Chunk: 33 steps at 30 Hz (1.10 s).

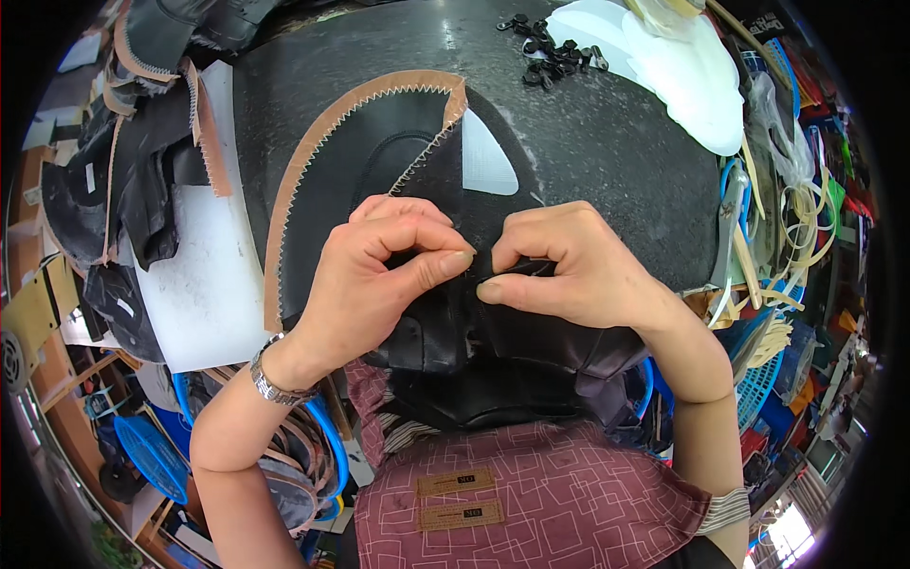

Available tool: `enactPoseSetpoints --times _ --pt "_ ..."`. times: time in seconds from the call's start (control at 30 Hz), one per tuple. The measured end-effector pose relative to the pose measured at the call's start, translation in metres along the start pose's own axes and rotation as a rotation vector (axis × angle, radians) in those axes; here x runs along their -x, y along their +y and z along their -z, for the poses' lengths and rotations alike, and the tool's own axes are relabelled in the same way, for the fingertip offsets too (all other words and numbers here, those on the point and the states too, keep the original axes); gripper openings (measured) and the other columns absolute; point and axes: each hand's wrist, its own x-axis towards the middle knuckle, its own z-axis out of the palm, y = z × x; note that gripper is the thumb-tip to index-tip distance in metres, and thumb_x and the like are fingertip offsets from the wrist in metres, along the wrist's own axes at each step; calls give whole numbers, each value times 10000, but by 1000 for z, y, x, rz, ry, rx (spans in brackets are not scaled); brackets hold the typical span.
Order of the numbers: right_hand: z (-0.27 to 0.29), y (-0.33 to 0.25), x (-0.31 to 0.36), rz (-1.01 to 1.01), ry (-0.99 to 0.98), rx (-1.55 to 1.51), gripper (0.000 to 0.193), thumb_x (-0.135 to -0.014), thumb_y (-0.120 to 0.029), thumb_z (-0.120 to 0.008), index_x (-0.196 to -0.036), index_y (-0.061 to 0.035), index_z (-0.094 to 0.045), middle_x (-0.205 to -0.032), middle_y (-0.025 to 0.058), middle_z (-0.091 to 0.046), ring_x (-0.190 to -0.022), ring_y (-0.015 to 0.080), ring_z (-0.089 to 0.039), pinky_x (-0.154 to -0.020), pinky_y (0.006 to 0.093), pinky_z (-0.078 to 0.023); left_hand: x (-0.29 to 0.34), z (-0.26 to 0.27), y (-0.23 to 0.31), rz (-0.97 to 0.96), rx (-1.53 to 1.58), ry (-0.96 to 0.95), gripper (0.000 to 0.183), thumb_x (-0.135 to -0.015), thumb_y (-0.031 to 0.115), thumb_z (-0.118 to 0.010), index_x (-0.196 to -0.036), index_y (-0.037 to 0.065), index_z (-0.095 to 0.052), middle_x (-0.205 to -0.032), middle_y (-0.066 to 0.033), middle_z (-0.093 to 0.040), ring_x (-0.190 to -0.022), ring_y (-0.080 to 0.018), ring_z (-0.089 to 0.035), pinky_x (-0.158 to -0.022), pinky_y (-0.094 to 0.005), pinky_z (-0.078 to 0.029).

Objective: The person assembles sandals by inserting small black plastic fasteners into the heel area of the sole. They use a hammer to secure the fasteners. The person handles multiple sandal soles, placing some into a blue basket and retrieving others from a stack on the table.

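A black leather boot upper (365,142) with a tan, zigzag-stitched border lies spread over a dark, rounded worktop. Its lower part hangs toward me over the near edge. My left hand (379,275) pinches thumb and forefinger together at the dark middle line of the upper; whatever sits between those fingertips is too small to make out. Just to the right, my right hand (573,270) has its bent forefinger and thumb around a raised black fold of the leather. The two hands nearly meet. A white fabric patch (486,159) shows beyond them.
Small black parts like zipper sliders (548,52) lie in a pile at the back, beside white sheet pieces (678,81). More black uppers (142,194) hang at left over a white board (194,284). Scissors (732,218) and a blue basket (761,365) are at right.
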Motion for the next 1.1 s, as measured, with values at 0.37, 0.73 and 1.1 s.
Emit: enactPoseSetpoints --times 0.37,0.73,1.1 --pt "-1 4 3 74 53 59 162 -719 -157 -697 -746 -17 -619 -664 82 -576 -580 238 -561 -524 331 -419 -4 2 5 54 -27 -65 94 -778 77 -702 -835 10 -668 -925 -54 -630 -949 -156 -533 -829 -290 -408" --pt "-27 12 3 820 464 881 215 -620 -134 -640 -817 -49 -634 -787 33 -555 -705 175 -553 -627 304 -451 -7 0 6 -38 -123 -57 103 -815 121 -651 -820 18 -647 -864 -53 -636 -917 -169 -553 -844 -313 -402" --pt "-34 18 14 963 309 925 168 -649 -98 -649 -798 -21 -644 -782 50 -565 -698 152 -546 -593 263 -450 -1 -14 -2 -103 -154 77 84 -799 98 -635 -763 34 -596 -765 -32 -607 -799 -179 -537 -839 -317 -372"
